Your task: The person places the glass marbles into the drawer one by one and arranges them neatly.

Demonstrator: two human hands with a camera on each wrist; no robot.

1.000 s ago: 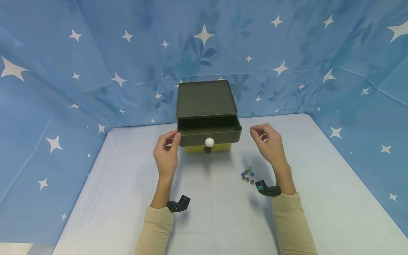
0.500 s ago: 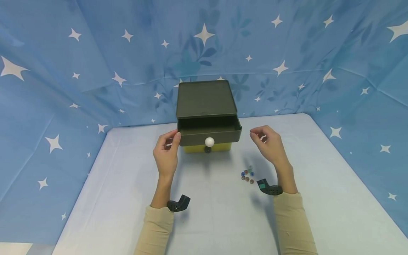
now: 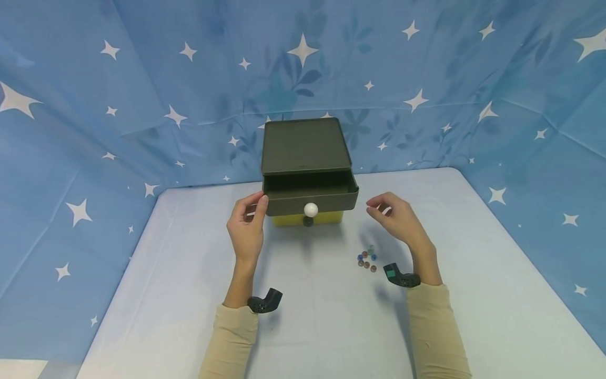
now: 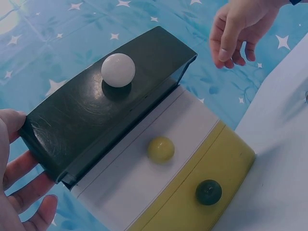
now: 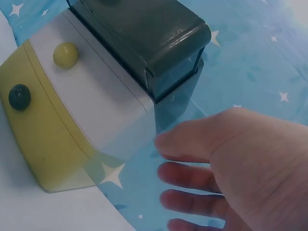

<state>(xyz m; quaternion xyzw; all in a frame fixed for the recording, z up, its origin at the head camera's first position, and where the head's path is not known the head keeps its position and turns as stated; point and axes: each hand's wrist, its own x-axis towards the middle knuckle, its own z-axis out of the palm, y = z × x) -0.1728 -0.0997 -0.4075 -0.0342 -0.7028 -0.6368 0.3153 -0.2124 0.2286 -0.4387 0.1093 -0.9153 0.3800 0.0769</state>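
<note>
A small drawer unit (image 3: 306, 145) stands on the table with its dark green top drawer (image 3: 289, 206) pulled out. That drawer has a white knob (image 4: 118, 70) on its front. My left hand (image 3: 247, 231) grips the drawer's left front corner, thumb (image 4: 10, 121) on the front face and fingers around the side. Below are a white drawer (image 4: 118, 175) with a yellow knob (image 4: 161, 149) and a yellow drawer (image 4: 231, 159) with a dark green knob (image 4: 209, 192). To the right of the unit, my right hand (image 3: 400, 220) hovers with loosely bent fingers, holding nothing.
Several small glass marbles (image 3: 373, 268), blue, brownish and greenish, lie in a cluster on the white table (image 3: 312, 331), in front of the unit and to its right. A blue cloth (image 3: 189, 79) with white stars hangs behind and beside the table.
My right hand has come down a little, toward me and slightly left, closer to the marbles. My left hand and the pulled-out drawer stay in place.
</note>
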